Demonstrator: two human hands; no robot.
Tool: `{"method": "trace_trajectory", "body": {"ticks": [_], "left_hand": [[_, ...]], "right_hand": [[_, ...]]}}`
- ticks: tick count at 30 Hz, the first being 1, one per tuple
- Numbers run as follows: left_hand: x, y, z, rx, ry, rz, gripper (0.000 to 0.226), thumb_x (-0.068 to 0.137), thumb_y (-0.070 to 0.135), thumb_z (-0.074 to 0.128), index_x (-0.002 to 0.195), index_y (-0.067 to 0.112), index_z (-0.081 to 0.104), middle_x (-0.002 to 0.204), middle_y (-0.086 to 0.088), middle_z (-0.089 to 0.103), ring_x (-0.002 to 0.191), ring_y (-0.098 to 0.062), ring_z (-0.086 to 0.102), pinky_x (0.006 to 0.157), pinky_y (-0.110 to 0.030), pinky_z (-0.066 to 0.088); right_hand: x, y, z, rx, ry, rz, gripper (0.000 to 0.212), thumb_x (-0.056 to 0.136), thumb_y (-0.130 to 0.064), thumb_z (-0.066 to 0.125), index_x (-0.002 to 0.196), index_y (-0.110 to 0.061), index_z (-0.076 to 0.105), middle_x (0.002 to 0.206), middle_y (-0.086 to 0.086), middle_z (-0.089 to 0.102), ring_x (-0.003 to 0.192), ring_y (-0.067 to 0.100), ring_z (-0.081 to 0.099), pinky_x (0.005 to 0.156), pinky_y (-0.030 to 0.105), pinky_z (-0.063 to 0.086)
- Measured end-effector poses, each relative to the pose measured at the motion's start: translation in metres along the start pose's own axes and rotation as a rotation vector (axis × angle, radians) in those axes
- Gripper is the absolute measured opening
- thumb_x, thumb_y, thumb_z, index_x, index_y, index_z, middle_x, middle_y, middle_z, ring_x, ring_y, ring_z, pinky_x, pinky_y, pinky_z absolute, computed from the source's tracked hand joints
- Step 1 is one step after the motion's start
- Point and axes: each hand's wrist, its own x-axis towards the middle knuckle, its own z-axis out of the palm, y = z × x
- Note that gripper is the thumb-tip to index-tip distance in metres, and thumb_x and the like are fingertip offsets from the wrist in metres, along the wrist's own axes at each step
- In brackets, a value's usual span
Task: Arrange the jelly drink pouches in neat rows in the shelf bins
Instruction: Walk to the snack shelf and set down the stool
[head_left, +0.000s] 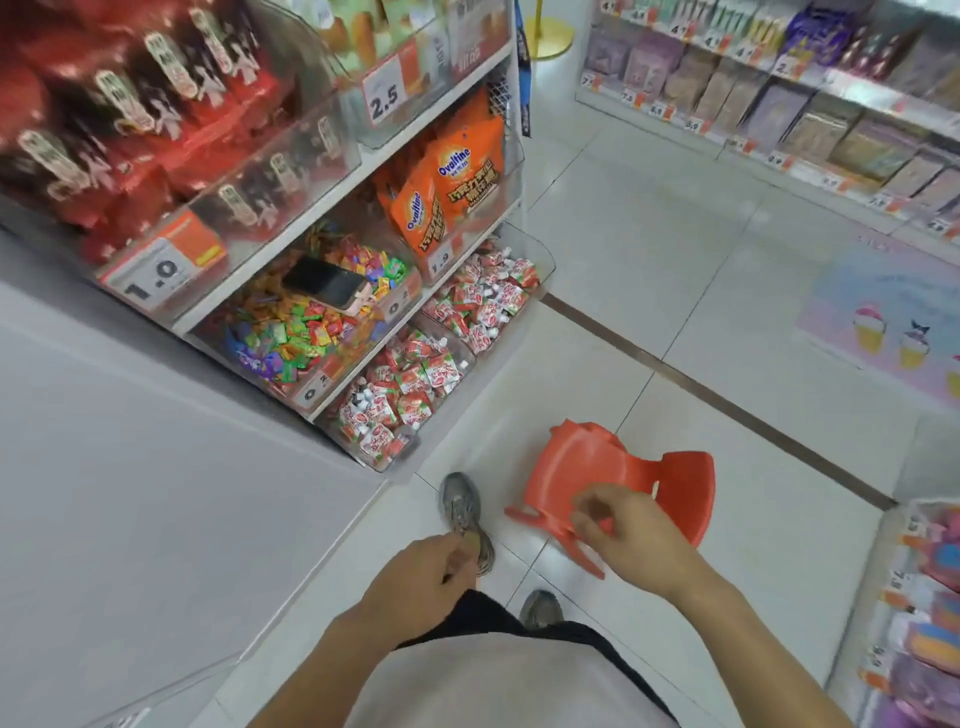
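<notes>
- Jelly drink pouches heaped loosely in the clear bins on the lowest shelf level, red, white and green packs lying at all angles; print on them too small to read.
- A further batch of the same pouches in the right-hand bottom bin, just beside the first, equally jumbled.
- Orange bags one level up, marked "Ovaltine" in a blue oval; smaller writing beneath not legible.
- Price tags read: "2.5" on an upper bin, "1.0" on the red-packet bin, "1.9" below the orange bags; two lower tags starting "0." partly cut off.
- Dark phone lying flat on a heap of small multicoloured sweets in the middle bin.
- Red packets at upper left heavily blurred; labels unreadable.
- Orange plastic stool tipped on its side on the tiled floor, near the bottom bins.
- Right hand over the stool's edge, fingers curled; actual grip on the stool cannot be told, contact hidden behind the hand.
- Left hand low by the hip, fingers curled inward; whether anything is held cannot be told.
- Two grey shoes on the floor, one partly covered by the left hand.
- Opposite shelves with pastel boxes and small tags, figures mostly blurred.
- Floor sticker with ice-cream cones, cut off at the right edge.
</notes>
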Motion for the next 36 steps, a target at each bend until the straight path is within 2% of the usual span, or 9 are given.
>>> {"method": "trace_trajectory", "body": {"ticks": [1, 4, 8, 16, 21, 26, 30, 33, 36], "left_hand": [[0.015, -0.004, -0.012, 0.006, 0.003, 0.001, 0.02, 0.096, 0.04, 0.047, 0.106, 0.029, 0.061, 0.1, 0.017, 0.063, 0.08, 0.003, 0.054, 0.072, -0.008, 0.041], [0.057, -0.012, -0.057, 0.044, 0.033, -0.031, 0.026, 0.097, 0.04, 0.046, 0.11, 0.024, 0.061, 0.105, 0.01, 0.065, 0.082, -0.005, 0.055, 0.075, -0.019, 0.045], [0.102, -0.027, -0.115, -0.021, 0.105, -0.089, 0.022, 0.097, 0.041, 0.045, 0.098, 0.024, 0.059, 0.095, 0.007, 0.065, 0.079, -0.007, 0.058, 0.076, -0.028, 0.05], [0.151, -0.069, -0.16, 0.13, 0.161, -0.214, 0.034, 0.097, 0.043, 0.042, 0.12, 0.023, 0.057, 0.113, 0.003, 0.065, 0.103, -0.017, 0.06, 0.084, -0.03, 0.047], [0.167, -0.084, -0.155, -0.024, 0.175, -0.431, 0.032, 0.096, 0.042, 0.046, 0.118, 0.022, 0.06, 0.113, 0.003, 0.065, 0.104, -0.019, 0.061, 0.087, -0.029, 0.046], [0.193, -0.096, -0.132, -0.17, 0.144, -0.641, 0.034, 0.093, 0.039, 0.055, 0.121, 0.02, 0.057, 0.121, 0.001, 0.064, 0.108, -0.018, 0.06, 0.09, -0.025, 0.043], [0.211, -0.099, -0.117, -0.303, 0.142, -0.742, 0.034, 0.089, 0.042, 0.062, 0.117, 0.024, 0.059, 0.117, 0.004, 0.062, 0.105, -0.017, 0.058, 0.089, -0.025, 0.044], [0.23, -0.114, -0.095, -0.348, 0.21, -0.779, 0.03, 0.088, 0.042, 0.062, 0.111, 0.025, 0.061, 0.114, 0.005, 0.064, 0.101, -0.017, 0.059, 0.09, -0.029, 0.048], [0.259, -0.146, -0.072, -0.361, 0.365, -0.773, 0.024, 0.092, 0.037, 0.055, 0.103, 0.019, 0.068, 0.107, 0.003, 0.068, 0.095, -0.018, 0.06, 0.086, -0.032, 0.049]], "right_hand": [[0.021, -0.008, -0.005, -0.021, -0.018, -0.023, 0.042, 0.087, -0.054, 0.049, 0.088, -0.014, 0.064, 0.081, 0.003, 0.069, 0.077, 0.019, 0.064, 0.072, 0.037, 0.052], [0.083, -0.036, -0.018, -0.055, -0.069, -0.042, 0.017, 0.094, -0.029, 0.056, 0.089, -0.015, 0.066, 0.079, -0.001, 0.067, 0.073, 0.011, 0.061, 0.073, 0.036, 0.052], [0.153, -0.078, -0.026, -0.04, -0.135, -0.1, 0.017, 0.095, -0.035, 0.06, 0.107, -0.025, 0.068, 0.09, -0.017, 0.066, 0.083, -0.006, 0.059, 0.074, 0.003, 0.042], [0.272, -0.146, -0.03, -0.079, -0.349, -0.29, 0.026, 0.096, -0.031, 0.06, 0.112, -0.011, 0.067, 0.098, 0.003, 0.07, 0.09, 0.019, 0.066, 0.083, 0.035, 0.053], [0.34, -0.169, -0.011, -0.22, -0.555, -0.39, 0.021, 0.097, -0.025, 0.059, 0.112, -0.013, 0.066, 0.103, -0.004, 0.066, 0.093, 0.012, 0.061, 0.084, 0.024, 0.049], [0.389, -0.154, 0.029, -0.562, -0.831, -0.521, 0.02, 0.095, -0.024, 0.057, 0.111, -0.015, 0.065, 0.111, 0.005, 0.067, 0.099, 0.023, 0.062, 0.089, 0.038, 0.052], [0.413, -0.136, 0.046, -0.695, -0.991, -0.624, 0.019, 0.093, -0.016, 0.058, 0.11, -0.013, 0.067, 0.11, 0.003, 0.068, 0.094, 0.018, 0.061, 0.083, 0.03, 0.05], [0.442, -0.128, 0.078, -0.707, -0.966, -0.653, 0.02, 0.09, -0.017, 0.059, 0.108, -0.016, 0.066, 0.107, 0.002, 0.067, 0.093, 0.018, 0.061, 0.081, 0.031, 0.051], [0.474, -0.12, 0.129, -0.686, -0.824, -0.71, 0.008, 0.085, -0.022, 0.062, 0.081, -0.028, 0.058, 0.08, -0.011, 0.06, 0.081, 0.018, 0.059, 0.071, 0.031, 0.051]]}}
